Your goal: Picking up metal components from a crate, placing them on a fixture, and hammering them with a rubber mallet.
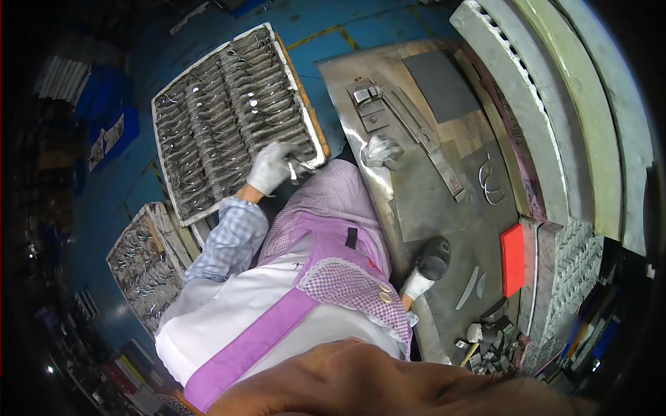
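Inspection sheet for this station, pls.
Surface: worn metal bench, blades and strips lying loose.
Job's things: tray of metal parts; second tray nearer the person.
Clutter: crumpled white cloth, red block, small scraps.
Hands: both gloved; left hand pinches a metal part at the tray's edge; right hand grips a black knob.
Cables: nothing seen.
Surroundings: blue floor, grey machine housing.
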`<state>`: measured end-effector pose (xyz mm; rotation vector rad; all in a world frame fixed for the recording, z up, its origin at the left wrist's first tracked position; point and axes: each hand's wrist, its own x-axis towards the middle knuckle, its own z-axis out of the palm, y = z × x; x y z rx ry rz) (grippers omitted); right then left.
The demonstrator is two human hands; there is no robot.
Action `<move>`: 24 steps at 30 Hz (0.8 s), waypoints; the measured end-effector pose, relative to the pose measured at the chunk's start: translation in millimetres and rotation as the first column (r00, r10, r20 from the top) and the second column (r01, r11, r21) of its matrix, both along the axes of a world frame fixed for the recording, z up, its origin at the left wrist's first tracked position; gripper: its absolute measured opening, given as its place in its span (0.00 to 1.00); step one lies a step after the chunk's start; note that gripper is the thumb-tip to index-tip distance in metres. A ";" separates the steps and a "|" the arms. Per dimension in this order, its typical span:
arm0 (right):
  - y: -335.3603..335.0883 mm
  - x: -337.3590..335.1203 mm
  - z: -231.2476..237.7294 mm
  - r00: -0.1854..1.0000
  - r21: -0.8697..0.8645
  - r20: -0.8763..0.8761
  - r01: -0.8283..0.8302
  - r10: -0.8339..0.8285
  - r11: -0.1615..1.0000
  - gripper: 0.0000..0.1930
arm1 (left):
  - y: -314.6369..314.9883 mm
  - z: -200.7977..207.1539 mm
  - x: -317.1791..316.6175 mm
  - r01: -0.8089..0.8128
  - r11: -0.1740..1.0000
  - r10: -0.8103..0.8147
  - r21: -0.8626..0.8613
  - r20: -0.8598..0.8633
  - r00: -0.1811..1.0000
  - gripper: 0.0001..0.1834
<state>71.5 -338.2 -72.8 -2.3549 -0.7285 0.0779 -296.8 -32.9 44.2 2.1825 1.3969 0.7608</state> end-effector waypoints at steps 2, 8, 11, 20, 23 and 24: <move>-0.9 0.5 4.1 1.000 -0.017 -0.013 0.009 -0.009 1.000 0.12 | 8.8 -21.8 -16.7 -0.151 0.975 0.122 -0.161 -0.177 0.977 0.14; 3.2 -5.0 13.6 0.999 -0.043 -0.027 0.022 -0.024 0.999 0.12 | 6.2 -87.4 -27.9 -0.309 0.663 0.529 -0.682 0.134 0.838 0.15; 5.8 -7.6 14.5 0.999 -0.055 -0.042 0.022 -0.024 0.998 0.12 | 3.1 -103.2 -46.3 -0.198 0.572 0.599 -0.796 0.240 0.764 0.15; 5.0 -13.3 13.5 0.997 -0.059 -0.065 0.028 -0.032 0.998 0.12 | 8.3 -127.4 -69.5 -0.523 0.717 0.566 -0.460 -0.053 0.823 0.16; 5.8 -14.2 14.0 0.997 -0.061 -0.071 0.029 -0.033 0.998 0.12 | 14.0 -123.8 -72.8 -0.570 0.740 0.554 -0.357 -0.156 0.818 0.15; 5.8 -14.1 14.6 0.997 -0.063 -0.071 0.030 -0.034 0.998 0.12 | 16.5 -121.0 -74.8 -0.559 0.719 0.537 -0.414 -0.181 0.824 0.14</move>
